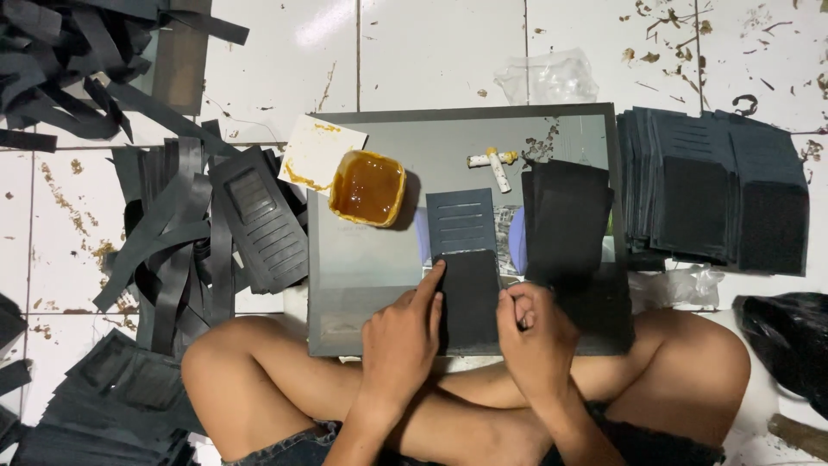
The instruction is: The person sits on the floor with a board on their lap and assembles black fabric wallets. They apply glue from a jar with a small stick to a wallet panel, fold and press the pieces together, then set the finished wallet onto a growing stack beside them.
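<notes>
We are pressing a dark patch [468,298] onto a slotted panel [461,223].
Left hand [399,338] is lying spread, index finger on the patch; right hand [536,332] is curled, pinching its edge, on the grey board [362,259] beside the glue tub [367,187].

Left hand [401,332] flat, forefinger extended; right hand [535,332] curled (knuckles up).

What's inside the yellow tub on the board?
The yellow tub holds glossy brown liquid, likely glue, nearly to the rim. Its bottom is hidden by the liquid, and nothing shows sticking out of it.
</notes>
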